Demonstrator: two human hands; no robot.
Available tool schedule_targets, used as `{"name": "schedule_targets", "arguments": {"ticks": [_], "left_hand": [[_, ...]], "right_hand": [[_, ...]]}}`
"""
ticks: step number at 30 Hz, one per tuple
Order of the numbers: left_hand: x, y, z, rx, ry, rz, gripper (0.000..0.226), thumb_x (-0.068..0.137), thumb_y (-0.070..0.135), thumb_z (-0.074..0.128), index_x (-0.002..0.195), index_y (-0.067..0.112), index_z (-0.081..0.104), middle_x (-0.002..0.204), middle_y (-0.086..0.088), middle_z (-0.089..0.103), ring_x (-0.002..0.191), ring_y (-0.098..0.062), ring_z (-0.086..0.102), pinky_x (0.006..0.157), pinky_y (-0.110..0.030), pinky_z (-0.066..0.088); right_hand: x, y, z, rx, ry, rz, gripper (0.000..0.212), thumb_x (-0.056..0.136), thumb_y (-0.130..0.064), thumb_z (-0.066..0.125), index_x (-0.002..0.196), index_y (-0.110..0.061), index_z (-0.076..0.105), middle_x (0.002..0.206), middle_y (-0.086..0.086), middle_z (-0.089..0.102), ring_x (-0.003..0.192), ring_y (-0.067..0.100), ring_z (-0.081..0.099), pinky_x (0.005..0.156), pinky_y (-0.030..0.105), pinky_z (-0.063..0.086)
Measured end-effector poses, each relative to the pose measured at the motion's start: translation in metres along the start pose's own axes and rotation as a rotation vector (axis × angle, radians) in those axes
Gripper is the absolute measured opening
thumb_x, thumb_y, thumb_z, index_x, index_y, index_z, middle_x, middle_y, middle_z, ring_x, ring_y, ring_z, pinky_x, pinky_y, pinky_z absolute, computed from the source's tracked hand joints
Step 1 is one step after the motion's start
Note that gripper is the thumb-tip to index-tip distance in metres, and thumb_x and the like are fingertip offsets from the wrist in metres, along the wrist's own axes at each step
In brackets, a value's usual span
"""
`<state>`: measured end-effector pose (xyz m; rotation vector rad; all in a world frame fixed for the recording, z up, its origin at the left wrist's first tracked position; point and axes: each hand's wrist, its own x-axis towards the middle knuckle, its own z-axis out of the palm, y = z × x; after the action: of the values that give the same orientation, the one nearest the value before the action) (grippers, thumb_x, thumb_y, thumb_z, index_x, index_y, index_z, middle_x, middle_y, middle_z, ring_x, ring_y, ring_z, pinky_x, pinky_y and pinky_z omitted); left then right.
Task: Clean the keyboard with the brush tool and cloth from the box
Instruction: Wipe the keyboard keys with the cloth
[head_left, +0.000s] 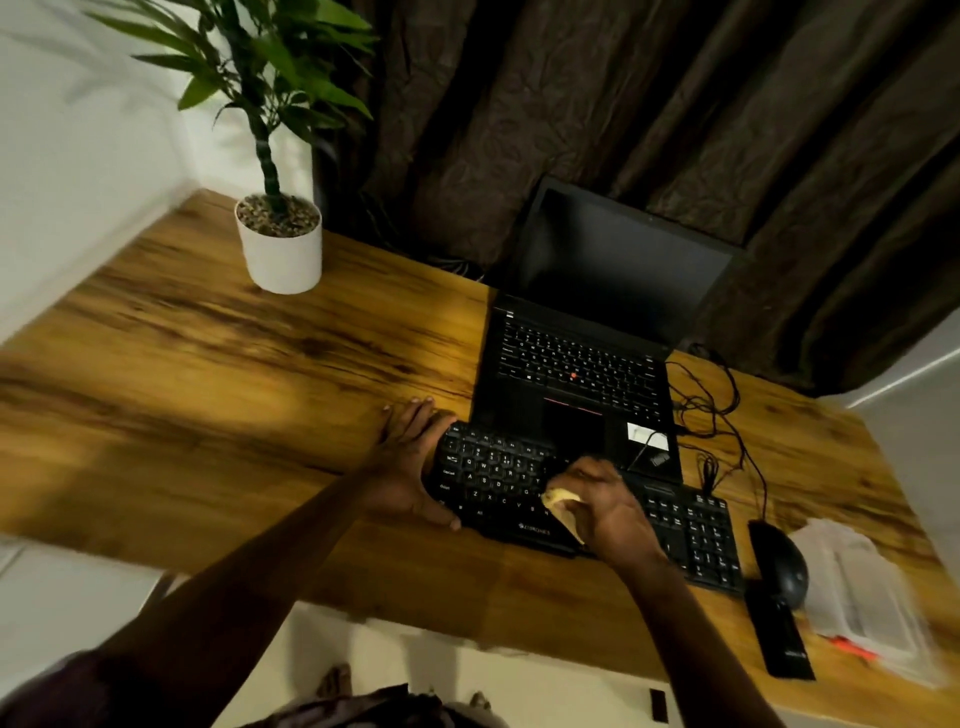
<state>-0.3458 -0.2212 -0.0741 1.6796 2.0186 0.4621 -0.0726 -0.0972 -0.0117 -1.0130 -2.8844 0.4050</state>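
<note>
Listing what the desk (234, 364) holds, as seen from beside it: one black keyboard (493, 483), lying between the two hands, its far edge seemingly overlapping the front of an open laptop (576, 374) just beyond the knuckles. Left hand (410, 462): fingers straight, palm braced against the keyboard's left end, thumb along the near corner. Right hand (608, 509): curled round a crumpled yellowish cloth (563, 512), pressing it onto the middle keys; the hands are apart, one keyboard-half between them. Clear plastic box (857, 592): well out past the right hand, beyond a mouse (782, 564) and a flat black bar (779, 634); whether that bar is the brush tool I cannot tell. Loose cables (711, 405): beyond the right hand. Potted plant (283, 249): far beyond the left hand. Hazards, by judgement: a hard wipe could shove the keyboard into the laptop if the left palm slackens; a cloth fold could catch under a key and lift it; a wide stroke rightward could snag the cables. Writing: white key letters, the Q-W-E-R-T row legible beside the left hand; a pale wordmark on the near edge, too blurred to read; laptop corner badge and white sticker likewise.
</note>
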Motion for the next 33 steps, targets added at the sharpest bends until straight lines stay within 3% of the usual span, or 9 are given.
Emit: {"name": "schedule_targets", "arguments": {"ticks": [7,10,15,22,28,33], "left_hand": [[0.001,0.001,0.001,0.047,-0.004,-0.023,0.154,0.022,0.1,0.049,0.153,0.036,-0.003,0.164,0.0,-0.015,0.146,-0.017,-0.028,0.117,-0.05,-0.019],[0.001,0.0,0.001,0.051,0.01,-0.021,0.153,0.024,0.098,0.055,0.153,0.038,-0.002,0.164,0.0,-0.013,0.147,-0.017,-0.026,0.117,-0.051,-0.018],[0.0,0.004,-0.001,0.056,0.011,-0.025,0.15,0.029,0.091,0.065,0.153,0.037,0.0,0.164,-0.001,-0.011,0.148,-0.018,-0.024,0.117,-0.049,-0.018],[0.0,0.01,-0.006,0.116,-0.041,-0.074,0.138,0.051,0.072,0.08,0.155,0.032,-0.002,0.163,-0.004,-0.016,0.148,-0.022,-0.023,0.116,-0.048,-0.019],[-0.002,0.004,-0.001,0.077,-0.01,-0.033,0.147,0.037,0.084,0.074,0.154,0.035,-0.001,0.164,-0.003,-0.014,0.148,-0.02,-0.025,0.117,-0.055,-0.013],[0.003,0.002,0.0,0.098,-0.037,-0.046,0.156,0.026,0.096,0.055,0.154,0.033,-0.007,0.163,-0.003,-0.018,0.146,-0.02,-0.029,0.117,-0.055,-0.015]], "right_hand": [[0.04,-0.03,0.012,0.059,-0.056,-0.214,0.018,0.092,-0.023,0.066,0.108,-0.026,0.07,0.112,-0.001,0.057,0.104,0.018,0.046,0.083,0.035,0.043],[0.032,-0.008,0.007,0.056,-0.042,-0.22,0.018,0.093,-0.033,0.056,0.104,-0.03,0.07,0.106,-0.003,0.056,0.099,0.017,0.048,0.081,0.036,0.047],[0.038,-0.008,0.016,0.129,0.019,-0.228,0.022,0.091,-0.024,0.062,0.111,-0.035,0.065,0.109,-0.003,0.057,0.101,0.021,0.05,0.084,0.042,0.048],[0.067,-0.049,0.033,0.136,-0.047,-0.364,0.027,0.093,-0.032,0.05,0.108,-0.023,0.07,0.11,0.004,0.059,0.101,0.025,0.051,0.084,0.036,0.046],[0.055,-0.009,0.025,0.106,-0.004,-0.283,0.023,0.091,-0.023,0.061,0.112,-0.029,0.068,0.114,-0.003,0.057,0.106,0.018,0.049,0.088,0.041,0.048],[0.072,-0.051,0.04,0.169,0.016,-0.387,0.022,0.091,-0.015,0.064,0.111,-0.023,0.069,0.111,0.004,0.059,0.102,0.021,0.05,0.087,0.031,0.043]]}}
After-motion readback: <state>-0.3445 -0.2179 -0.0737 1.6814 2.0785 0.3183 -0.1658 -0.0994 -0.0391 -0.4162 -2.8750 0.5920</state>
